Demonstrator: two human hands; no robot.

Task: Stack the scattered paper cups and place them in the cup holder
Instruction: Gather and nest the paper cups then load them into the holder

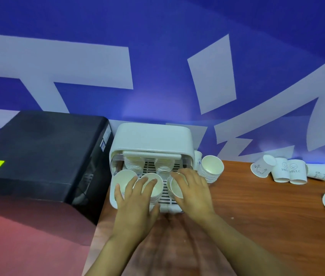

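Cup stacks (153, 186) stand in the holder (151, 140), which sits on the table (257, 216) against the wall. Our left hand (135, 204) lies spread over the front stacks; our right hand (192, 193) lies spread over another. One stack (210, 170) leans beside the holder. Loose cups (281, 171) lie well right.

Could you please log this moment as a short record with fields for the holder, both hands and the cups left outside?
cup holder: white, lid raised, on the wooden table beside a black box
inside holder: several cup stacks, front and back rows
left hand: fingers spread over the front stacks, no closed grip
right hand: resting on the front right stack
outside stack: leaning beside the holder's right wall
scattered cups: far right, some upright, some tipped
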